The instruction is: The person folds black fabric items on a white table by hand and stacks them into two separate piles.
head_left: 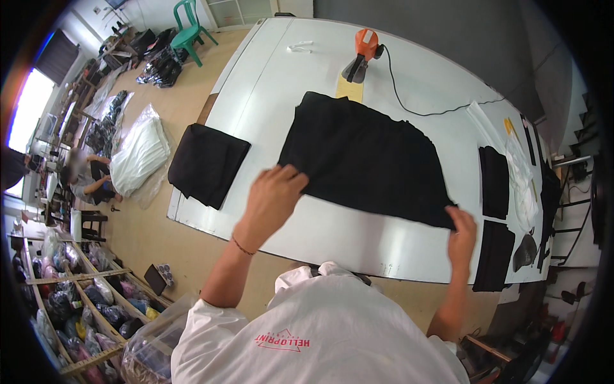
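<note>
A large piece of black fabric (368,157) is spread in the middle of the white table (358,246), its near edge facing me. At its near left corner my left hand (278,191) is closed with the fingers curled on the cloth. My right hand (462,235) pinches the near right corner at the table's front. A folded stack of black cloth (208,163) lies left of my left hand. Right of my right hand are two smaller folded black cloths (494,182), one behind the other.
An orange and grey corded tool (364,54) stands on a yellow pad (349,91) behind the fabric, its black cord (409,109) trailing right. White plastic (519,173) lies at the right edge. A green chair (187,32), a bagged white bundle (139,153) and a seated person (89,179) are left.
</note>
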Demonstrator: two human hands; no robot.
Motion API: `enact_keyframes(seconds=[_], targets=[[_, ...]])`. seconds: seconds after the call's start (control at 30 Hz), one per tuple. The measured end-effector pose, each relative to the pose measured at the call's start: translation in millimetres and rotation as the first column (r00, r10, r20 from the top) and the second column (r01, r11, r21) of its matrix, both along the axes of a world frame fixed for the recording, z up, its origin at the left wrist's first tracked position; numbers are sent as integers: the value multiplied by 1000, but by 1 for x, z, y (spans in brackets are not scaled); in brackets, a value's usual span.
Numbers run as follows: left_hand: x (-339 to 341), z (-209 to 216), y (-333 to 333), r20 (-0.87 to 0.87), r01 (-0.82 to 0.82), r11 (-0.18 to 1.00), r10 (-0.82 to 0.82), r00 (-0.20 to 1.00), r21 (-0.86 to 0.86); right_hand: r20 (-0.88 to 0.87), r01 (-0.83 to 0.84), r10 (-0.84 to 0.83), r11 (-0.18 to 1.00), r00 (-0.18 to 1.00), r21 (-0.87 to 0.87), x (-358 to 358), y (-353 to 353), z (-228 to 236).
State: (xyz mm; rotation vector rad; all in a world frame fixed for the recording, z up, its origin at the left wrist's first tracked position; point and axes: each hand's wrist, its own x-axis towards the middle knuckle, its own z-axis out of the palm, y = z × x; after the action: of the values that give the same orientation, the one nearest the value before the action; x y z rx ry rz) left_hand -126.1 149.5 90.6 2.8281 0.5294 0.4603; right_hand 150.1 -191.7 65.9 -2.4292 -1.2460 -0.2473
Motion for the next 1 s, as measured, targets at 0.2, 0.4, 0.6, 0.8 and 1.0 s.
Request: enact_keyframes(seconds=[0.2, 0.4, 0.6, 0.8, 1.0], targets=[[-47, -124, -51, -324, -47, 945, -64, 944, -322, -564, -59, -9, 993, 826, -102, -43, -9, -15], [-21, -160, -75, -259, 68, 790, -279, 925, -609, -39, -502, 579, 736, 814, 454, -92, -22, 193], [13, -162, -63, -176, 131, 769, -303, 937, -626, 574, -895, 744, 72, 342, 440, -128, 20, 238], [13, -182, -47, -230, 27, 796, -207, 951, -605, 386, -852, 850, 129, 359, 508, -130, 47, 243], [-2, -202, -48, -315, -29, 812, -193, 929, -583, 370, -821, 844, 135, 389, 554, -129, 52, 243]])
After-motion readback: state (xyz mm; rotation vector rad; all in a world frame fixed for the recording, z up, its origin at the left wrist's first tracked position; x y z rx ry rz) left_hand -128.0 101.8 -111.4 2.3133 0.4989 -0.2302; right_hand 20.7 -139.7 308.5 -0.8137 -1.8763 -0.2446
